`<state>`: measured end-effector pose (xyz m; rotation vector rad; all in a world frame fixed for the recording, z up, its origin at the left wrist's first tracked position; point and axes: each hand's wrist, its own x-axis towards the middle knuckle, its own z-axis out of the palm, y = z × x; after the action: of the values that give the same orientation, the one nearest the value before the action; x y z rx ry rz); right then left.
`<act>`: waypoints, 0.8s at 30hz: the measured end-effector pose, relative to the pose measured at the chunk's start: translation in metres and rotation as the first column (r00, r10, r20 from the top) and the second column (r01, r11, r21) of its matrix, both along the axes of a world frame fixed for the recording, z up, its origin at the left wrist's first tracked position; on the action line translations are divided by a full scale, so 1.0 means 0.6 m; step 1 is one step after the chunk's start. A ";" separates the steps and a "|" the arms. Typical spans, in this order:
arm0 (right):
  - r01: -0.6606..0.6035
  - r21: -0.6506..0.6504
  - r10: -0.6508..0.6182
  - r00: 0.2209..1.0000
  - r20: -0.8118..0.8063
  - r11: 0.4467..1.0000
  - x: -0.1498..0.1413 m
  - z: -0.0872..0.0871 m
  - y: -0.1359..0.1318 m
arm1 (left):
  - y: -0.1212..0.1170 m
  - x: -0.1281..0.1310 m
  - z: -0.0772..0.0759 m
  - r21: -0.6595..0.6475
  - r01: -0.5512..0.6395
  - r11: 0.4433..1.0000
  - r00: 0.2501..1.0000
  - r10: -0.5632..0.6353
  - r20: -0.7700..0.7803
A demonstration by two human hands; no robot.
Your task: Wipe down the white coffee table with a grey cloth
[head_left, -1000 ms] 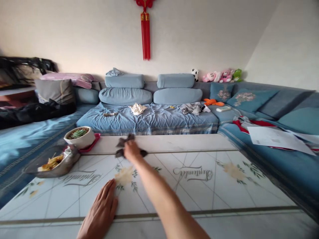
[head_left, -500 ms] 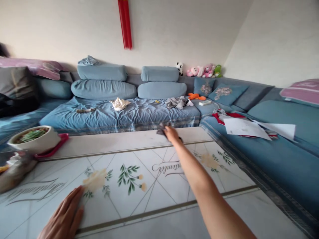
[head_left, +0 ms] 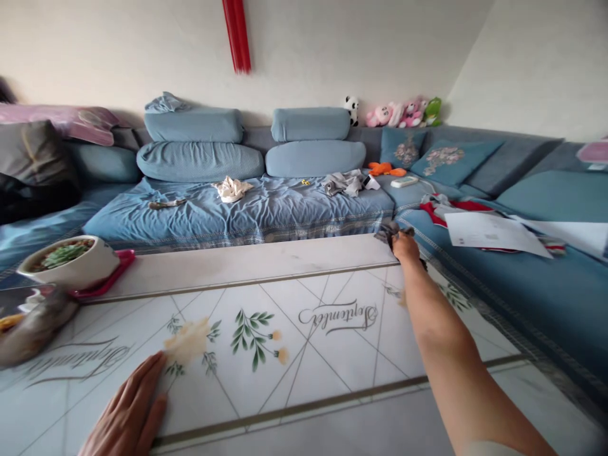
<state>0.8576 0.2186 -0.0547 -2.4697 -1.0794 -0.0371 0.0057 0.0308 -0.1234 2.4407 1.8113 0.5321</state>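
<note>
My right hand reaches to the far right corner of the marble-look table top, shut on a crumpled grey cloth that presses on the surface. My left hand lies flat near the front left, its fingertips just below a printed cream flower. It holds nothing. At the left end of the table stand a succulent in a white bowl on a pink mat, and a grey dish with food, partly cut off by the frame.
Beyond the table's far edge is a blue sectional sofa with bolster cushions, loose clothes, a remote and plush toys. Sheets of paper lie on the sofa's right section, close to the table's right side.
My right hand has slid right along the far part of the table with the cloth in it. My left hand has stayed in place, and the view has shifted slightly.
</note>
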 end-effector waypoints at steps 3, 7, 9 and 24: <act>0.005 0.010 -0.005 1.000 -0.014 1.000 -0.013 -0.001 -0.092 | 0.011 0.014 0.007 -0.015 -0.007 1.000 1.000 0.007 0.018; 0.037 0.031 -0.036 0.999 -0.011 0.999 -0.036 -0.013 -0.278 | 0.025 0.034 0.014 -0.030 0.040 0.999 0.998 -0.039 0.049; 0.074 0.047 -0.073 0.997 -0.007 0.996 -0.048 -0.023 -0.389 | 0.031 0.042 0.013 -0.012 0.043 0.999 0.997 -0.042 0.062; 0.213 0.361 -0.253 0.965 0.067 0.908 -0.190 -0.050 -0.778 | 0.066 0.080 -0.015 0.061 0.091 0.994 0.990 -0.083 -0.113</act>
<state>0.7434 -0.2480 -0.0845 -2.2724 -0.7352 -0.4131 0.0538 0.0701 -0.1322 2.6286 1.7422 0.4662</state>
